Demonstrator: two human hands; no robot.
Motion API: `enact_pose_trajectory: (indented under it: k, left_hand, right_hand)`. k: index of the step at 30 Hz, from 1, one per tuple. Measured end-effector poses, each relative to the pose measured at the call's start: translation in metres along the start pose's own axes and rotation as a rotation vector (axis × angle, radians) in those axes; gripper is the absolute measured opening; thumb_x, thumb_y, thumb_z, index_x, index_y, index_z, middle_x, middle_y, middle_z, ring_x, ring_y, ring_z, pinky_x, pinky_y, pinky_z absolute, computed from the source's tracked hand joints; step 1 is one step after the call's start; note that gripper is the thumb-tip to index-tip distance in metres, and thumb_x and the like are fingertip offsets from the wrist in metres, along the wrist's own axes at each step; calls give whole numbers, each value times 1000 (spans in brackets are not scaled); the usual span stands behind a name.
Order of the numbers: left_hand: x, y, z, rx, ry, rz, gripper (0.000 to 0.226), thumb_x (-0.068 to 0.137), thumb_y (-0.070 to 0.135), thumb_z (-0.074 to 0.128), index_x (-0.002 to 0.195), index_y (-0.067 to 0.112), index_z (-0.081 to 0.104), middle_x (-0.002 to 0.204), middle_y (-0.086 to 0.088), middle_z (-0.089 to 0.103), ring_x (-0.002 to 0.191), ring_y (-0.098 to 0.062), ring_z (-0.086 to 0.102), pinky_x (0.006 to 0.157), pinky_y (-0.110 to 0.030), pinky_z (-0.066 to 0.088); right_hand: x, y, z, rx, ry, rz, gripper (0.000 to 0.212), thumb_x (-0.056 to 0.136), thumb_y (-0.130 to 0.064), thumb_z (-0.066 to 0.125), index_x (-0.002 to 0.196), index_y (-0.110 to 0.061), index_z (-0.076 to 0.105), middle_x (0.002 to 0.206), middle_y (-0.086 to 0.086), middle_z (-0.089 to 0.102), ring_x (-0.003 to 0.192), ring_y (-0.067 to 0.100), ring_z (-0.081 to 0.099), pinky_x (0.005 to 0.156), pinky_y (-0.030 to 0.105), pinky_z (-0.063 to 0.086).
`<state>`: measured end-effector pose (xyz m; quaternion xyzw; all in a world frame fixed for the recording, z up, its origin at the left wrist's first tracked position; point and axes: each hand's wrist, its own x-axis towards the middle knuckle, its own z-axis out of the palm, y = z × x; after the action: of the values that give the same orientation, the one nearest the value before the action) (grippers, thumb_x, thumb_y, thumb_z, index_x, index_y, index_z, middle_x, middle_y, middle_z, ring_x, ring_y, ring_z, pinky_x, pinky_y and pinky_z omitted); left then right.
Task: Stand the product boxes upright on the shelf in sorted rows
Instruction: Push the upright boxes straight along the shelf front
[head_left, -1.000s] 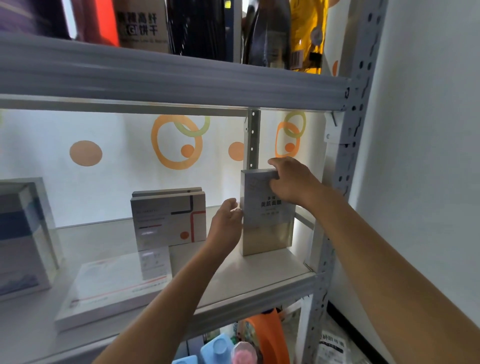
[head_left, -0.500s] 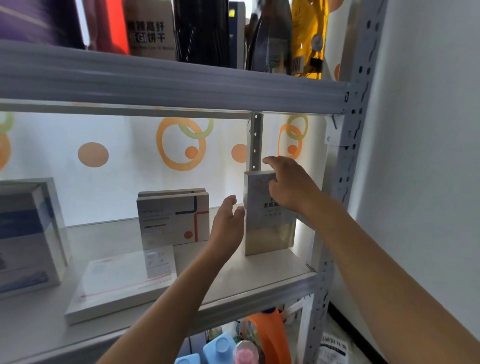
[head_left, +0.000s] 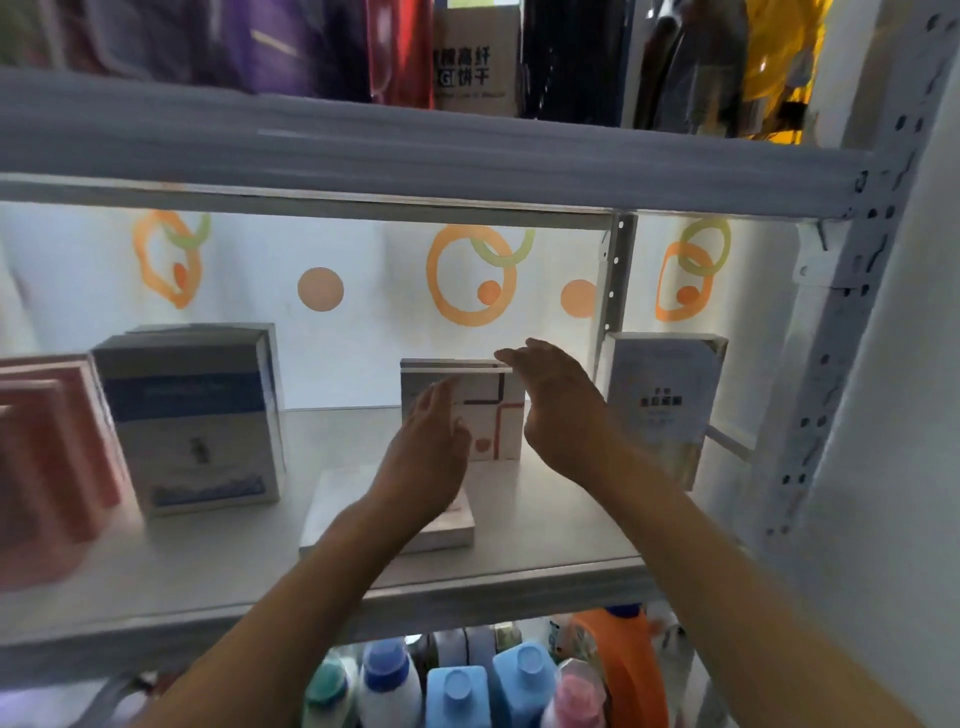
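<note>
White box with dark and red lines (plus an orange dot); blue-banded white box; pink boxes; orange-ringed wall.

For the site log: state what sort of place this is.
Probably a stockroom or shop storage corner: a perforated metal shelf holding product boxes, with detergent bottles stored below.

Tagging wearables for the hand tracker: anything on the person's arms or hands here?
Nothing worn that shows. Both forearms are bare up to the frame edge: no sleeves in view. The left hand and right hand carry no gloves, rings, watch or bands. Motion blur softens fine detail on the fingers.
</note>
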<state>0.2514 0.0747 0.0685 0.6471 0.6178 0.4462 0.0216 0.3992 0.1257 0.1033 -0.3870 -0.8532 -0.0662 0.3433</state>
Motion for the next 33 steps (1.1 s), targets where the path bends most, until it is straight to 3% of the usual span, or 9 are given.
enact_pose_trajectory:
  k: [4, 7, 13, 17, 20, 23, 26, 30, 33]
  left_hand:
    - [-24, -33, -34, 54, -51, -92, 42, 101, 22, 45, 142, 23, 40, 147, 0, 44, 131, -19, 45, 101, -24, 34]
    - [-44, -58, -50, 158, -140, -213, 46, 101, 23, 44, 146, 18, 35, 152, -5, 37, 137, -22, 37, 111, -31, 29]
    - [-69, -84, -68, 182, -334, -318, 77, 88, 45, 64, 149, 16, 27, 153, -6, 33, 136, -21, 36, 111, -32, 31]
    - [-81, -87, -69, 39, -352, -286, 87, 84, 33, 72, 152, 21, 19, 155, 0, 30, 136, -17, 37, 106, -27, 32]
    - [-86, -90, -71, 9, -334, -220, 88, 84, 29, 72, 152, 30, 16, 154, 1, 34, 136, -16, 39, 108, -30, 36]
    - [-89, -93, -73, -52, -331, -167, 94, 80, 23, 76, 151, 36, 16, 151, 4, 39, 133, -10, 41, 99, -19, 37]
    - [-91, -88, -72, -76, -241, -69, 91, 80, 17, 76, 148, 39, 21, 147, 9, 42, 123, -3, 43, 90, -11, 36]
    - [-83, -75, -69, -64, -6, 56, 64, 89, 22, 67, 143, 34, 36, 139, 8, 51, 117, -5, 52, 92, -10, 36]
    - [-67, -66, -67, -157, 119, 31, 51, 90, 28, 64, 136, 32, 42, 120, 12, 59, 96, 0, 59, 73, 0, 43]
  right_hand:
    - [-12, -14, 45, 84, -59, 90, 44, 89, -6, 62, 131, -17, 58, 129, 5, 62, 115, 23, 59, 100, 37, 50]
    - [-21, -22, 67, 174, -152, 209, 19, 98, -20, 52, 112, -16, 65, 105, 4, 69, 93, 18, 66, 85, 31, 55]
    - [-34, -27, 87, 227, -316, 401, 30, 97, -39, 54, 116, -16, 61, 110, 3, 68, 90, 17, 64, 85, 31, 55]
    - [-42, -32, 90, 274, -329, 377, 39, 97, -40, 55, 128, -17, 55, 116, 3, 66, 95, 17, 64, 86, 31, 56]
    - [-49, -31, 91, 317, -274, 361, 28, 100, -37, 50, 118, -18, 61, 116, 2, 67, 92, 12, 63, 76, 19, 54]
    - [-55, -32, 85, 517, -172, 412, 32, 105, -36, 38, 115, -20, 64, 110, -2, 67, 93, 10, 63, 68, 12, 46]
    - [-57, -34, 73, 616, -4, 437, 40, 106, -38, 29, 105, -17, 64, 101, 0, 66, 86, 9, 61, 68, 18, 46]
    - [-56, -31, 54, 776, 197, 441, 49, 105, -41, 25, 108, -15, 66, 97, 3, 67, 84, 14, 58, 70, 27, 46]
    - [-53, -27, 46, 813, 310, 417, 51, 90, -41, 27, 104, -15, 68, 92, 12, 66, 85, 29, 57, 75, 37, 46]
